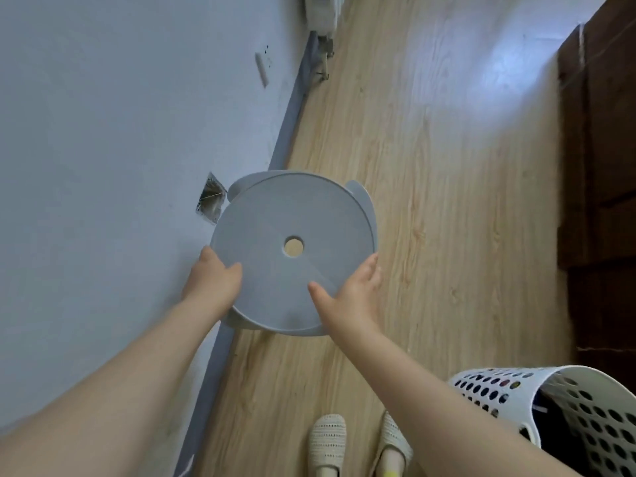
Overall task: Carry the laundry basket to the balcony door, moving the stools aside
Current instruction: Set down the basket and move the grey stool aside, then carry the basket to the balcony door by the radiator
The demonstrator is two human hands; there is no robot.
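Note:
A round grey stool [292, 222] with a hole in the middle of its seat stands close to the wall, seen from above. My left hand [215, 280] grips the seat's left rim, thumb on top. My right hand [351, 290] holds the lower right rim, thumb on the seat and fingers curled over the edge. A white perforated laundry basket [557, 404] with dark clothes inside stands on the floor at the lower right, behind my right forearm.
A pale wall [120, 149] with a grey skirting board [292, 111] runs along the left. Dark wooden furniture [605, 166] lines the right side. Light wood floor [447, 166] stretches ahead between them. My slippered feet [358, 445] are at the bottom.

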